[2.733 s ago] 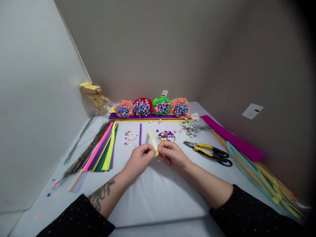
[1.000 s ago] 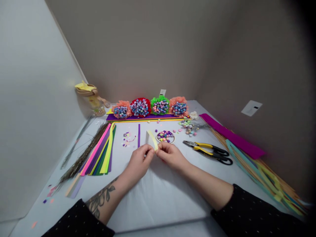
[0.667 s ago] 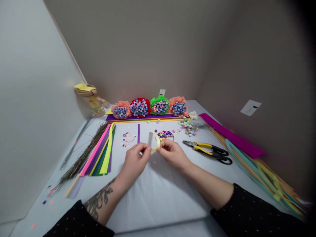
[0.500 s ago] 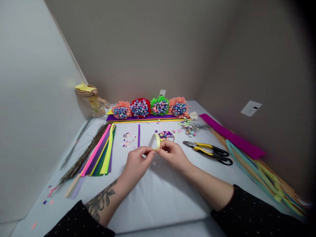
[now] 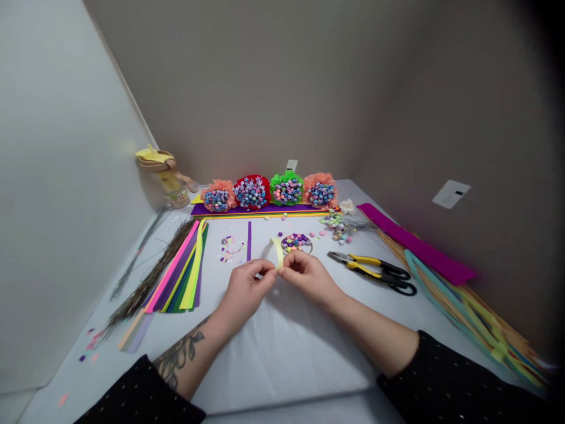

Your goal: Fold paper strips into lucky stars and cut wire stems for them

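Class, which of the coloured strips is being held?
The pale yellow strip, bent and pinched by the left hand and the right hand; the lone purple strip and fanned strips lie untouched on the table.

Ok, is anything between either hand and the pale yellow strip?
No, nothing visible. The left hand and right hand both pinch the pale yellow strip low down, fingertips close together. The round dish sits beyond the right hand, not in between.
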The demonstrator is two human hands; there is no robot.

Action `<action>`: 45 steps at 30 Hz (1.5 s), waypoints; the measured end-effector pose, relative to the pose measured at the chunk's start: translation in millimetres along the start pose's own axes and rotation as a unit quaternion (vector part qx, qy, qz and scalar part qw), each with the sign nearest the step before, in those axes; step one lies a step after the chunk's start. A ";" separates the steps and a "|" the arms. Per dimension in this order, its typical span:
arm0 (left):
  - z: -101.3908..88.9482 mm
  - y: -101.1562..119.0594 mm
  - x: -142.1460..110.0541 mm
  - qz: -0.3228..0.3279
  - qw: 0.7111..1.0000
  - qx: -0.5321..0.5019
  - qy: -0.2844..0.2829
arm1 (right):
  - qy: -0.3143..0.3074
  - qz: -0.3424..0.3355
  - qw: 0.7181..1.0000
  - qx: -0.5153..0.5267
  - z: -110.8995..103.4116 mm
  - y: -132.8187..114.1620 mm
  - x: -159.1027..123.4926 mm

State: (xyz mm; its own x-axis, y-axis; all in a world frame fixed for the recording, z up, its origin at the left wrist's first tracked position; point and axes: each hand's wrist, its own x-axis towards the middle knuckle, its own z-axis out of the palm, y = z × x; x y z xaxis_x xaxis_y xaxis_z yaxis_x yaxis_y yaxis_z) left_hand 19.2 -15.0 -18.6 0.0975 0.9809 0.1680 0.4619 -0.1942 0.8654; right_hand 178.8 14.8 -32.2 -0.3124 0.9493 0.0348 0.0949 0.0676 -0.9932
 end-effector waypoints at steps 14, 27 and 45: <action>13.4 -11.3 1.3 -0.103 0.987 -0.125 -0.019 | -0.022 0.069 0.996 0.052 2.3 5.1 3.2; 35.5 -33.5 13.6 -0.100 0.989 -0.058 0.089 | 0.118 -0.007 0.989 -0.093 25.6 31.1 20.0; 27.4 -23.0 7.2 -0.137 0.976 -0.169 0.014 | 0.074 -0.060 0.995 -0.026 14.1 19.3 11.9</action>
State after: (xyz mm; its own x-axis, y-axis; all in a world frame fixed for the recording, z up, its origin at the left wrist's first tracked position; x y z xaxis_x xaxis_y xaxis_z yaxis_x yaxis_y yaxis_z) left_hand 33.4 -3.7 -50.2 -0.0153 0.9965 -0.0826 0.1500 0.0840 0.9851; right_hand 163.6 23.1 -52.6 -0.1828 0.9679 0.1723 0.1150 0.1951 -0.9740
